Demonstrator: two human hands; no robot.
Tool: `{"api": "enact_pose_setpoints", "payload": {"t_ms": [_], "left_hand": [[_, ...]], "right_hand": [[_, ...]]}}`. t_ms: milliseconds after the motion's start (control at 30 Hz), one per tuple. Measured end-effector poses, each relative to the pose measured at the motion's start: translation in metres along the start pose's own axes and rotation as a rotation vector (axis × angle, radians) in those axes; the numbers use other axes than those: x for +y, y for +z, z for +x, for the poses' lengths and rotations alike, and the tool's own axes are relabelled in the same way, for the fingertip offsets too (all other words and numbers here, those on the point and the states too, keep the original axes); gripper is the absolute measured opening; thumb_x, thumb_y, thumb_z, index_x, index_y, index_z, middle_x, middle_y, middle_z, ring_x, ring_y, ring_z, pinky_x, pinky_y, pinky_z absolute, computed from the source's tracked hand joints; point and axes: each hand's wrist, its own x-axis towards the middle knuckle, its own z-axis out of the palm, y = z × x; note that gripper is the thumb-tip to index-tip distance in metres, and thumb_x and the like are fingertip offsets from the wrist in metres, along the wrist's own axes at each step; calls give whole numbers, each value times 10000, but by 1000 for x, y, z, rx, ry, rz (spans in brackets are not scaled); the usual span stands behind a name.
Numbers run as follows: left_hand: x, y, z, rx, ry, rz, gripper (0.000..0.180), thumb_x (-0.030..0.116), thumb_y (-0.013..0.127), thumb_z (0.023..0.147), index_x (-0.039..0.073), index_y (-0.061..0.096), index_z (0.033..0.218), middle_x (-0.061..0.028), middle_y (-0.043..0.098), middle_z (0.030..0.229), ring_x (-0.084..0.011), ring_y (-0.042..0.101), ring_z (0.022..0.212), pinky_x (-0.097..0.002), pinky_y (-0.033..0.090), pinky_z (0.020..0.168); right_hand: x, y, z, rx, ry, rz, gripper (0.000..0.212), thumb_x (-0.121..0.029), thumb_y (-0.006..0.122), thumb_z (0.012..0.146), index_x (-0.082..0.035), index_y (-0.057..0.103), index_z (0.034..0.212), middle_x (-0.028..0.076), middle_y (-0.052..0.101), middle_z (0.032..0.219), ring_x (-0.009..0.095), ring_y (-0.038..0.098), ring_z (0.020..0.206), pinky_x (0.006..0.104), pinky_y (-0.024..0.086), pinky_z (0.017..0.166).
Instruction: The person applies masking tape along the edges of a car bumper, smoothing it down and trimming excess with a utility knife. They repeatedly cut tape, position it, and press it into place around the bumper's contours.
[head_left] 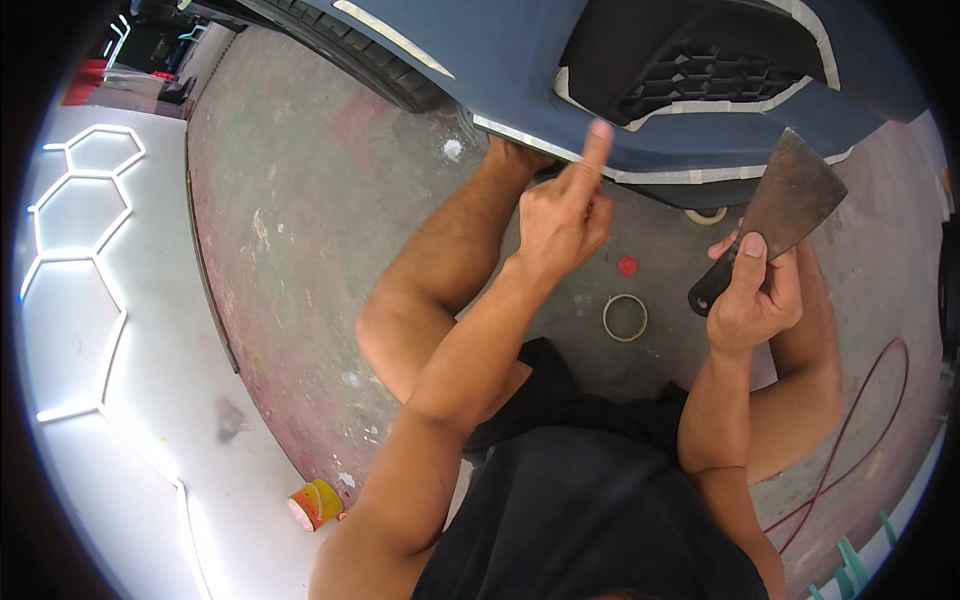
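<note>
My right hand [757, 295] grips a putty knife [795, 190] by its black handle, with the thumb at the base of the wide, stained metal blade. The blade points up, just in front of the blue-grey car bumper [690, 155]. At the bumper's lower edge, my left hand [567, 215] has its index finger stretched upward and the other fingers curled. Nothing shows in that hand. Whether the fingertip touches the bumper, I cannot tell. Strips of pale masking tape [690, 177] run along the bumper's lower edge and around the black grille [700, 80].
On the concrete floor between my legs lie a thin tape ring [625, 317] and a small red disc [628, 266]. Another tape roll [706, 216] sits under the bumper. A yellow-red can [316, 505] is at lower left, a red hose [852, 440] at right, a tyre [350, 50] at the top.
</note>
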Motion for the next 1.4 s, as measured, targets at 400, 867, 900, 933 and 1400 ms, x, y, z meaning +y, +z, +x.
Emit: {"api": "enact_pose_setpoints", "payload": {"t_ms": [400, 867, 900, 933, 1400], "left_hand": [[16, 39, 18, 182, -509, -437, 1034, -4, 609, 840, -72, -44, 1639, -98, 708, 799, -214, 663, 625, -329, 551, 630], [47, 34, -14, 1, -486, -704, 1058, -39, 573, 836, 62, -49, 1686, -139, 738, 942, -206, 678, 659, -337, 559, 679], [46, 36, -16, 62, -515, -711, 1047, -34, 577, 837, 43, -37, 1682, -137, 736, 936, -206, 676, 658, -333, 557, 683], [47, 36, -16, 117, -536, -732, 1036, -29, 580, 839, 25, -25, 1679, -134, 735, 930, -206, 675, 658, -330, 555, 688], [50, 30, 7, 225, -726, -1025, 816, -17, 605, 874, -88, 257, 1609, -101, 706, 901, -138, 673, 715, -293, 564, 641]], "right_hand": [[4, -18, -8, 71, 124, -64, 157, -17, 585, 1017, 94, 668, 944, 160, 693, 859, 194, 644, 655, 300, 544, 610], [-23, -9, -2, 59, 118, -76, 202, -124, 609, 1037, 58, 671, 978, 152, 703, 819, 192, 656, 657, 279, 520, 613], [-26, -8, -1, 50, 120, -82, 211, -137, 610, 1040, 52, 672, 971, 145, 702, 806, 188, 656, 656, 275, 515, 611], [-29, -9, -1, 47, 105, -97, 220, -146, 609, 1042, 51, 670, 966, 142, 701, 798, 183, 654, 654, 274, 515, 613], [-37, -27, -17, -139, 162, -407, 220, -190, 607, 1061, 6, 689, 1003, 95, 738, 819, 130, 655, 712, 267, 502, 668]]}}
